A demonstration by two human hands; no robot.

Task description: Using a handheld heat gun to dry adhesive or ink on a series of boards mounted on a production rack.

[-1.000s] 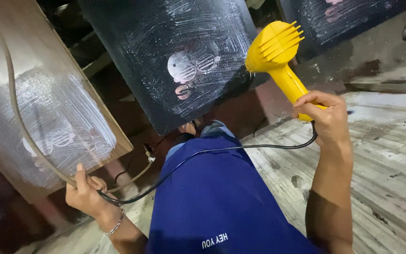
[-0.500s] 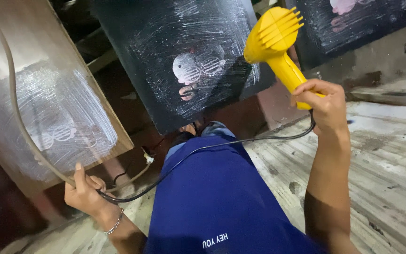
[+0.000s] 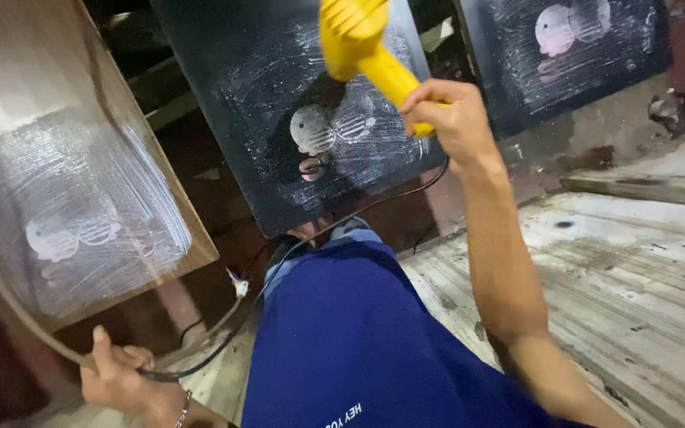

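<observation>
Right hand (image 3: 447, 115), arm raised and outstretched, clamps a yellow heat gun (image 3: 362, 40) aimed at a dark panel (image 3: 279, 95); low left hand (image 3: 120, 380) closes around its black cord (image 3: 200, 361).

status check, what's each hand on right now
Right hand gripping yellow heat gun, aimed at black panel. Left hand holding black cord low. Nothing between nozzle and panel.
</observation>
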